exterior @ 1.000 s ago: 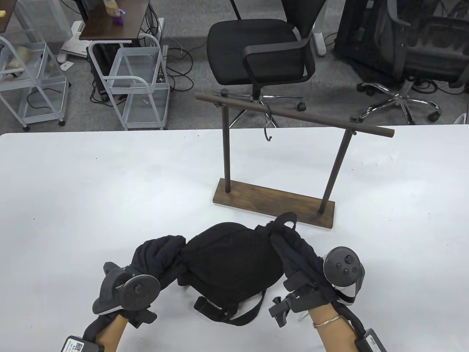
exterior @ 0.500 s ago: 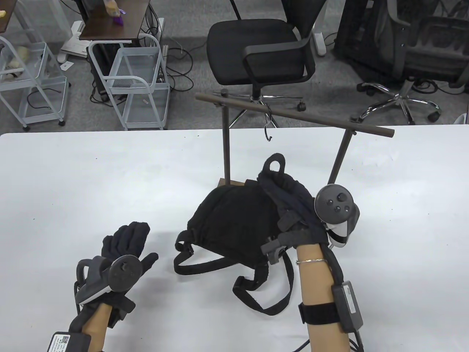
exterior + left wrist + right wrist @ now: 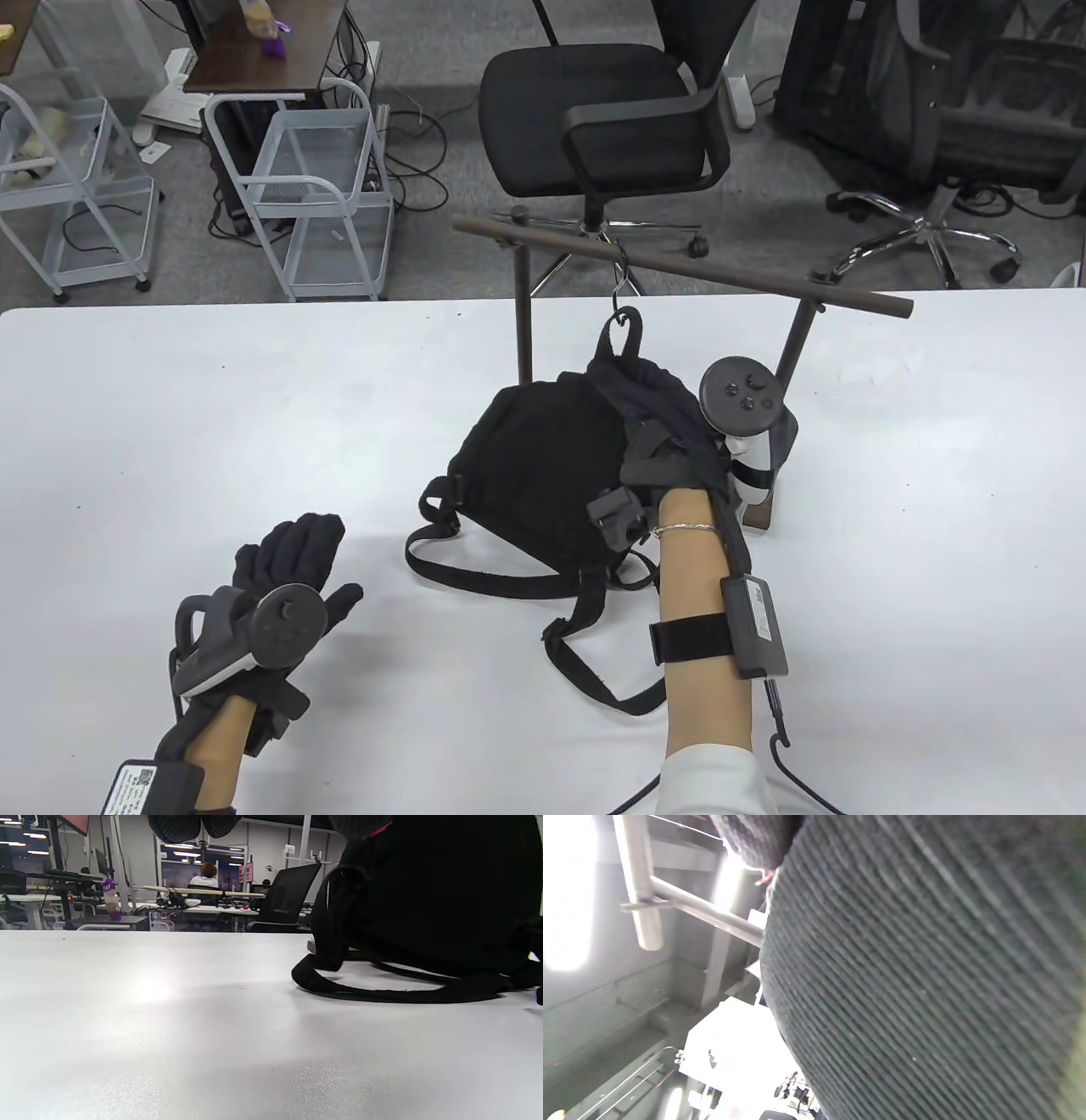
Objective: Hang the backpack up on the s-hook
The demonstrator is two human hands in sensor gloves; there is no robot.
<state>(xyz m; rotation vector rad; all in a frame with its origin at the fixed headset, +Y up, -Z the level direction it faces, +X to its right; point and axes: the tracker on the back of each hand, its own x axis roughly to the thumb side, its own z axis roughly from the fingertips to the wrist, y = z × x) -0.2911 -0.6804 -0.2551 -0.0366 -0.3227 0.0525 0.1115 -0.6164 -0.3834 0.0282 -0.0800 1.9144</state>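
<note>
The white worktop (image 3: pixel 170 407) filled the lower two thirds of the table view, with grey floor, a black office chair (image 3: pixel 607 127) and white wire carts (image 3: pixel 314 195) across the top of the frame.

A dark wooden rack (image 3: pixel 679 270) stood at centre right of the worktop, its rail sloping down from upper centre toward the right edge, carried on two posts.

The black backpack (image 3: pixel 543 458) sat at the centre of the frame, in front of the rack and raised at its top end, while its shoulder straps (image 3: pixel 594 671) trailed down onto the worktop toward the lower centre. In the left wrist view the backpack (image 3: pixel 424 899) filled the upper right, one strap looping flat on the worktop (image 3: pixel 169 1027). In the right wrist view its ribbed fabric (image 3: pixel 925 984) covered most of the frame, with the rack's rail (image 3: pixel 704 914) at upper left.

The right hand (image 3: pixel 670 424), just right of centre, gripped the top of the backpack, fingers closed into the fabric below the carry loop (image 3: pixel 626 333). The left hand (image 3: pixel 293 556) lay at lower left, apart from the backpack, fingers spread and holding nothing.

The carry loop stood upright at the backpack's top, right at the lower end of the s-hook (image 3: pixel 622 293), which hung from the rail at upper centre. Whether the loop was actually caught on the hook could not be told.
</note>
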